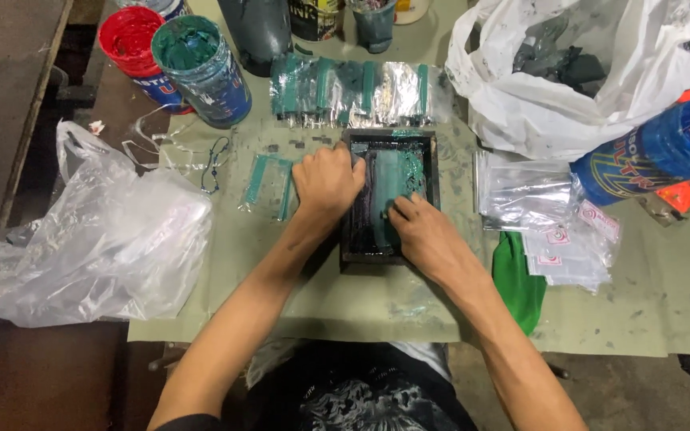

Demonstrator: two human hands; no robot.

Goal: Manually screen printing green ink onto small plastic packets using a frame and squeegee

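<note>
Left hand point(327, 182) fisted on black frame point(433, 172), right hand point(426, 234) seemingly pressing inside

Dim overhead light, glare on clear plastic bag point(97, 239), soft focus, dark edges.

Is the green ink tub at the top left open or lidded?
Open. The green ink tub stands upright with no lid, green ink showing at its mouth, beside the open red ink tub.
</note>
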